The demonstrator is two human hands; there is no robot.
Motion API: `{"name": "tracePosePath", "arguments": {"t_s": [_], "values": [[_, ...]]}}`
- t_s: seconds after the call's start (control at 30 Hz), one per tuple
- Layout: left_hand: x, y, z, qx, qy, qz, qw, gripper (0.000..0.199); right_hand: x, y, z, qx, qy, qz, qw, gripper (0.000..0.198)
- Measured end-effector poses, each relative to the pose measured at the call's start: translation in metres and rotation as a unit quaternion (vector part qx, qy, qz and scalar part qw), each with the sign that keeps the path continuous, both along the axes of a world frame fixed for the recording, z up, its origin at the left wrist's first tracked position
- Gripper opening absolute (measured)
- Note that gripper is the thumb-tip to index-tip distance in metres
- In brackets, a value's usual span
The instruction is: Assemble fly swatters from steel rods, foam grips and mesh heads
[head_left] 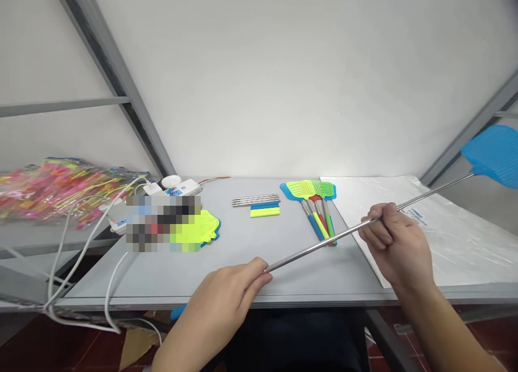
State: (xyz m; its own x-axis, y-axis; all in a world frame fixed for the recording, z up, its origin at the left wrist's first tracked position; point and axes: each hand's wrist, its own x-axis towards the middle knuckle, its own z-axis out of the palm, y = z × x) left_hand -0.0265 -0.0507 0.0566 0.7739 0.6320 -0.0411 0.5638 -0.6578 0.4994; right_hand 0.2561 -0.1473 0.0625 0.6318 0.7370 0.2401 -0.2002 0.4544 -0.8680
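Note:
A fly swatter with a long metal rod lies slantwise across both my hands. Its blue mesh head reaches past the right edge of the view. My left hand is closed around the lower part, and a blue handle end shows beyond it. Higher up, my right hand wraps its fingers round the rod. Behind the rod, several shorter fly swatters with yellow, green, blue and red parts lie fanned together. Left of them rest several metal rods and blue and yellow handle grips.
Yellow and blue swatter heads lie at left beside a blurred patch. A power strip and white cables are near bagged colourful items. White plastic sheeting covers the right of the grey table. Metal posts frame it.

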Motion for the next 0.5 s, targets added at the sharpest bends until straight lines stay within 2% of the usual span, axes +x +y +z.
{"name": "tracePosePath", "arguments": {"t_s": [0.13,0.27,0.33,0.4,0.5], "values": [[0.005,-0.006,0.0,0.015,0.004,0.018,1.0,0.027,-0.017,0.002,-0.01,0.018,0.029,0.017,0.999,0.028],[0.018,-0.013,-0.002,0.043,0.006,0.015,0.999,0.027,-0.049,0.009,-0.034,-0.045,-0.013,0.137,0.989,0.029],[0.02,-0.013,-0.003,0.05,0.001,0.004,0.999,0.029,-0.055,0.01,-0.039,-0.058,-0.046,0.158,0.985,0.032],[0.016,-0.009,-0.004,0.051,0.001,0.004,0.999,0.03,-0.05,0.011,-0.036,-0.049,-0.049,0.136,0.988,0.03],[0.004,-0.001,-0.005,0.049,0.005,0.018,0.999,0.032,-0.024,0.007,-0.019,-0.012,0.013,0.055,0.998,0.028]]}}
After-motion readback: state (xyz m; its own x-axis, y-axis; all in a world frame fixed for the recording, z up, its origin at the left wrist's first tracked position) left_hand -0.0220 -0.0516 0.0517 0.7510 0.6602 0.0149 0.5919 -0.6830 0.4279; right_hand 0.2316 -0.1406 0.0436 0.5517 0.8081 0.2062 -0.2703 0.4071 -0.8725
